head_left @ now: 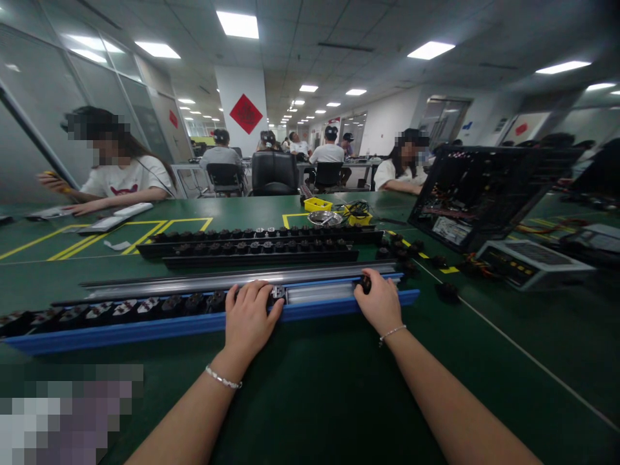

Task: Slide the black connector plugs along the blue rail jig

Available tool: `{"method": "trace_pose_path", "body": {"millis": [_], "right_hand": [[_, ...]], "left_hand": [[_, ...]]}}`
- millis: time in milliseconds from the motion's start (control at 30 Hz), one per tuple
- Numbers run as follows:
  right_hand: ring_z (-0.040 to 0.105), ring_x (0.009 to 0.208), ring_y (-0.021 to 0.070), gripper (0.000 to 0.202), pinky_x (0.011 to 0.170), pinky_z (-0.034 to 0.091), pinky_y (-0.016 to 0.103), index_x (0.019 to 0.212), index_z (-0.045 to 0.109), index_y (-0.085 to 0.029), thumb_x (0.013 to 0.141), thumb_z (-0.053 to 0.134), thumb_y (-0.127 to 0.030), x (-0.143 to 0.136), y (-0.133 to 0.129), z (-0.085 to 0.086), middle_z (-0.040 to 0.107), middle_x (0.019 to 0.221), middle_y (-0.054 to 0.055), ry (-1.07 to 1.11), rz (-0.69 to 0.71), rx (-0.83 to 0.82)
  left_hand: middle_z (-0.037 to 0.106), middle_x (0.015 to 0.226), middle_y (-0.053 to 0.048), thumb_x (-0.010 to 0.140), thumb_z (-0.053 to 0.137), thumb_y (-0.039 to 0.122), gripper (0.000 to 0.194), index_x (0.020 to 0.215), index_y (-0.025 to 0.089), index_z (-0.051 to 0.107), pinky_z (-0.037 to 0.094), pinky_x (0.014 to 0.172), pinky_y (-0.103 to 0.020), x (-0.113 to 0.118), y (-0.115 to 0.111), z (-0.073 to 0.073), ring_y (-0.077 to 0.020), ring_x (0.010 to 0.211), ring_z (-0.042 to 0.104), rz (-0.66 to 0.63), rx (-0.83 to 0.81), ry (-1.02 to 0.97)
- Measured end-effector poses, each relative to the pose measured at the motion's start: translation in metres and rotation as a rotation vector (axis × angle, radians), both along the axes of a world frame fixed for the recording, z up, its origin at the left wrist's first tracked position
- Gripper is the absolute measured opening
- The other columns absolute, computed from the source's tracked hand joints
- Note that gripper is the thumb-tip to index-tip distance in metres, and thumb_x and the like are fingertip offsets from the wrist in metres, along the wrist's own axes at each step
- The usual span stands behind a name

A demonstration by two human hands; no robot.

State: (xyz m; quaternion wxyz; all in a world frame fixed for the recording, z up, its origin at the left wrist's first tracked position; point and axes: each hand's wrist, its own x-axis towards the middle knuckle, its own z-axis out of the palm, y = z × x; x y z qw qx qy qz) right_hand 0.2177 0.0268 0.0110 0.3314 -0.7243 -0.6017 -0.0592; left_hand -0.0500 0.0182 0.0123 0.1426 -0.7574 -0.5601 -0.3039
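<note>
- Rail, the blue one, lies across the green table right in front of me, with a row of sockets filling its left stretch.
- Got my left hand draped over the rail at the end of that row, thumb next to a pale socket. Can't tell from my feed if the fingers are actually clamped on anything.
- My right hand is near the rail's other end, thumb and fingertips pinched on a black socket. The rail's pale inside shows between my hands.
- Just behind it I see a silver rail, then two dark rails with more sockets.
- Further back: yellow tray, metal dish.
- Off right sit an open computer case and a metal box with wires beside it.
- Person in a white shirt at the far left side, elbows by the tabletop.
</note>
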Motion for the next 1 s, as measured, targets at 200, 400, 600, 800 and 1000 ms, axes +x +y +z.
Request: {"method": "trace_pose_path", "body": {"millis": [200, 400, 600, 800, 1000], "right_hand": [[0.056, 0.099, 0.0235, 0.034, 0.103, 0.026, 0.044, 0.109, 0.054, -0.016, 0.077, 0.046, -0.024, -0.0001, -0.0021, 0.0022, 0.065, 0.103, 0.010, 0.008, -0.016, 0.008], [0.056, 0.096, 0.0234, 0.033, 0.097, 0.033, 0.043, 0.107, 0.055, -0.017, 0.076, 0.045, -0.023, 0.0007, -0.0042, 0.0049, 0.065, 0.101, 0.009, 0.021, -0.040, 0.008], [0.055, 0.096, 0.0241, 0.033, 0.090, 0.036, 0.040, 0.107, 0.055, -0.017, 0.076, 0.046, -0.024, 0.0057, -0.0051, 0.0053, 0.064, 0.100, 0.010, 0.027, -0.083, 0.022], [0.055, 0.098, 0.0246, 0.034, 0.091, 0.036, 0.040, 0.108, 0.055, -0.015, 0.077, 0.046, -0.025, 0.0066, -0.0051, 0.0064, 0.064, 0.103, 0.010, 0.019, -0.089, 0.003], [0.055, 0.097, 0.0250, 0.036, 0.090, 0.037, 0.039, 0.109, 0.056, -0.014, 0.076, 0.046, -0.025, 0.0087, -0.0026, 0.0045, 0.064, 0.103, 0.011, 0.019, -0.105, -0.002]], "left_hand": [[0.063, 0.114, -0.008, 0.084, 0.046, 0.041, 0.032, 0.104, 0.022, 0.063, 0.023, 0.104, -0.049, -0.0007, 0.0007, -0.0011, -0.0263, 0.107, 0.054, 0.003, 0.008, -0.007], [0.063, 0.114, -0.008, 0.085, 0.046, 0.041, 0.032, 0.104, 0.023, 0.063, 0.024, 0.104, -0.048, 0.0002, 0.0006, -0.0001, -0.0259, 0.107, 0.054, 0.000, 0.009, -0.005], [0.063, 0.114, -0.008, 0.084, 0.046, 0.041, 0.032, 0.104, 0.023, 0.063, 0.024, 0.104, -0.049, -0.0006, 0.0008, -0.0011, -0.0262, 0.107, 0.054, -0.001, 0.015, -0.003], [0.063, 0.114, -0.008, 0.085, 0.046, 0.042, 0.032, 0.105, 0.023, 0.063, 0.023, 0.104, -0.048, -0.0014, 0.0012, -0.0013, -0.0258, 0.107, 0.054, 0.004, 0.010, 0.016], [0.063, 0.114, -0.009, 0.083, 0.048, 0.040, 0.031, 0.105, 0.024, 0.063, 0.025, 0.103, -0.049, -0.0010, 0.0018, -0.0022, -0.0260, 0.106, 0.054, -0.001, 0.028, 0.011]]}}
